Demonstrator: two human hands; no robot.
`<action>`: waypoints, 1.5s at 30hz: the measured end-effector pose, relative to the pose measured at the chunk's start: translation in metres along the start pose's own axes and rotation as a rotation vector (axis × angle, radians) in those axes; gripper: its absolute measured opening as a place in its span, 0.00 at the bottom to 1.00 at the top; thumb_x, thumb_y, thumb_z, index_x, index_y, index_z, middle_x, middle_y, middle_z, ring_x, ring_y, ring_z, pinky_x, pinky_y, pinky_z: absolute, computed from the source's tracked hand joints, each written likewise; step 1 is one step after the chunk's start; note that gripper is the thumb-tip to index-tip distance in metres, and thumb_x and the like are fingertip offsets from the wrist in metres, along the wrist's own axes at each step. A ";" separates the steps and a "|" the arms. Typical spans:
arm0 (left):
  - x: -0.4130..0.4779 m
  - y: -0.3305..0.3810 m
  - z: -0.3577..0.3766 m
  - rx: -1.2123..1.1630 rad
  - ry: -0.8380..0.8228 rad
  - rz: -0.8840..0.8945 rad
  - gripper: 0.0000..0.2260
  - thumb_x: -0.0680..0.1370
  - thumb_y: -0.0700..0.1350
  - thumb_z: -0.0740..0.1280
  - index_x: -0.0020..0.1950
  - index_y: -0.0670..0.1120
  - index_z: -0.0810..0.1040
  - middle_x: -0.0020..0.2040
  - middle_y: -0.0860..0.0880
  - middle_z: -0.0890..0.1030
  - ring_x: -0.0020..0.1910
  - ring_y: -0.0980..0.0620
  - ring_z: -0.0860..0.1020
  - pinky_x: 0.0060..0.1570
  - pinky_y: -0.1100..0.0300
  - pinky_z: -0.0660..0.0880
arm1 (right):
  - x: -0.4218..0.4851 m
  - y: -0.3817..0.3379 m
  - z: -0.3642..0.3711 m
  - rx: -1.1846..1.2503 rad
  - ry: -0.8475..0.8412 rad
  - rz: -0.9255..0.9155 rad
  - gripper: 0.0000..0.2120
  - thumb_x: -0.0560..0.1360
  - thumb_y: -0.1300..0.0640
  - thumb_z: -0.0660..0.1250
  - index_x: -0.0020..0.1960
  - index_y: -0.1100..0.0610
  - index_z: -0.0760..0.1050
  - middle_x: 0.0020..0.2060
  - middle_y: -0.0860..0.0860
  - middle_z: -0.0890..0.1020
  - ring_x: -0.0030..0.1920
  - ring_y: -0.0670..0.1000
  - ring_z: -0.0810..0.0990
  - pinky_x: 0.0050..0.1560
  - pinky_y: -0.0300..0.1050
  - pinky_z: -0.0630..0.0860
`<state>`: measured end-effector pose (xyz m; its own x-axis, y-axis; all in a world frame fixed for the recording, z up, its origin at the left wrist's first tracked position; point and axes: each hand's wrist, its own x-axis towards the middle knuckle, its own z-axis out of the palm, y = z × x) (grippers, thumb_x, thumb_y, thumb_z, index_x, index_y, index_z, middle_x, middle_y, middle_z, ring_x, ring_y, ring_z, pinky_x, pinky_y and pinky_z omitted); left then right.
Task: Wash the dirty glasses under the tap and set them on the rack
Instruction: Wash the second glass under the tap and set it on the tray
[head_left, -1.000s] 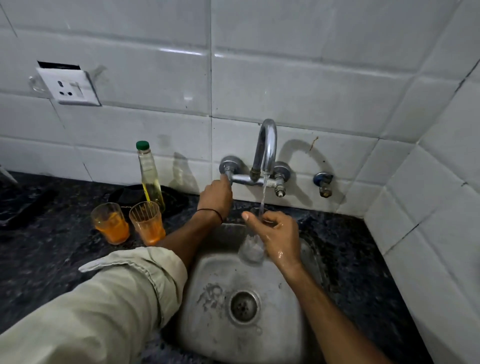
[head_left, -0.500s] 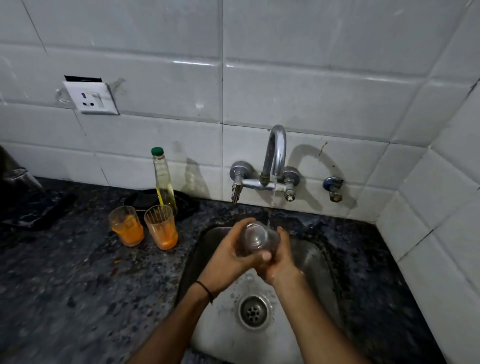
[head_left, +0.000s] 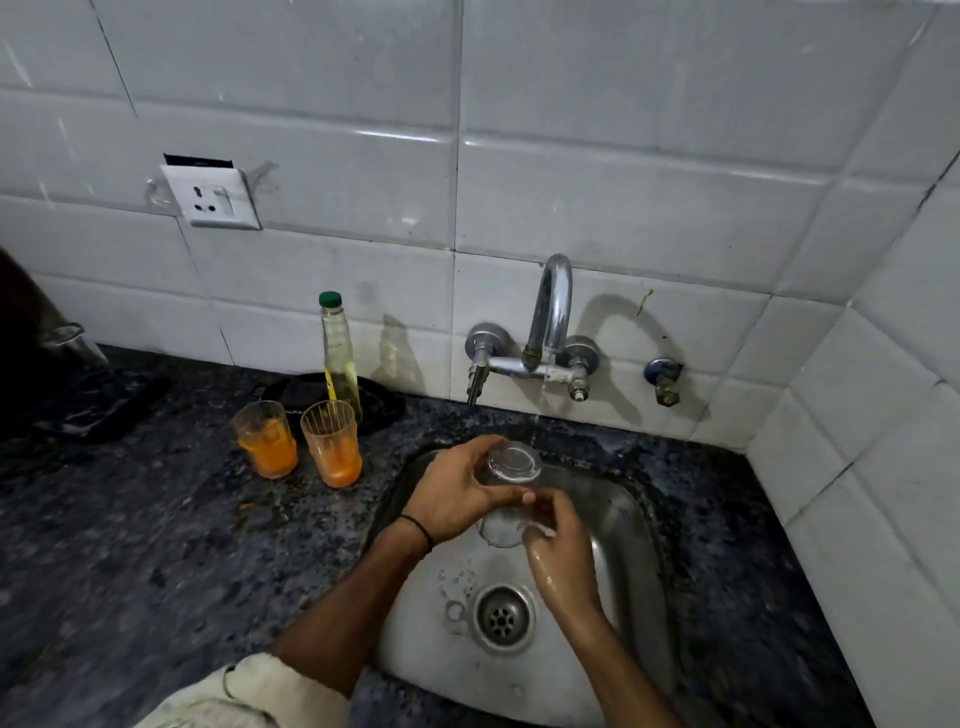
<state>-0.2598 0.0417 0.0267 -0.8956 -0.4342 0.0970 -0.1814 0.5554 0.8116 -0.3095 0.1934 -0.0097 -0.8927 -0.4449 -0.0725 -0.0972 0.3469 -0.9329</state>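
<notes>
You are holding the clear glass (head_left: 511, 467) base-up over the sink (head_left: 631, 525) at the frame's centre, probably so it is draining. Your left hand (head_left: 457, 493) is curling round its base end, and your right hand (head_left: 563, 556) is pinching the lower rim, steadying it. The orange-stained glasses (head_left: 332, 444) are waiting at centre left.

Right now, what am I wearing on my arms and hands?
Your left arm has a pale cream sleeve pushed up near the elbow and a thin black band at the wrist. The right forearm is bare; the right hand looks wet. No rings visible.
</notes>
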 end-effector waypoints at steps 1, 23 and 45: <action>0.000 0.001 -0.001 0.019 0.002 -0.001 0.39 0.62 0.66 0.77 0.69 0.51 0.74 0.60 0.56 0.81 0.57 0.61 0.79 0.60 0.64 0.74 | -0.003 0.002 -0.003 -0.018 -0.071 -0.033 0.16 0.77 0.64 0.65 0.60 0.48 0.73 0.54 0.43 0.80 0.52 0.41 0.79 0.42 0.30 0.73; -0.049 -0.027 -0.051 -0.215 0.102 -0.083 0.10 0.79 0.45 0.68 0.59 0.48 0.81 0.50 0.56 0.83 0.46 0.66 0.81 0.46 0.72 0.75 | -0.005 0.006 0.035 0.308 -0.188 0.154 0.19 0.68 0.47 0.78 0.55 0.53 0.81 0.48 0.50 0.86 0.53 0.54 0.84 0.54 0.49 0.78; -0.142 -0.303 -0.357 -0.286 0.838 -0.565 0.08 0.81 0.41 0.64 0.47 0.46 0.82 0.43 0.49 0.84 0.45 0.52 0.82 0.50 0.56 0.79 | 0.043 -0.220 0.447 0.761 -0.752 0.541 0.17 0.74 0.49 0.72 0.52 0.63 0.78 0.47 0.58 0.83 0.47 0.53 0.82 0.51 0.46 0.82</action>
<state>0.0678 -0.3178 -0.0270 -0.1232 -0.9906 -0.0595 -0.2845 -0.0222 0.9584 -0.1294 -0.2713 0.0343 -0.2316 -0.8510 -0.4714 0.7231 0.1736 -0.6686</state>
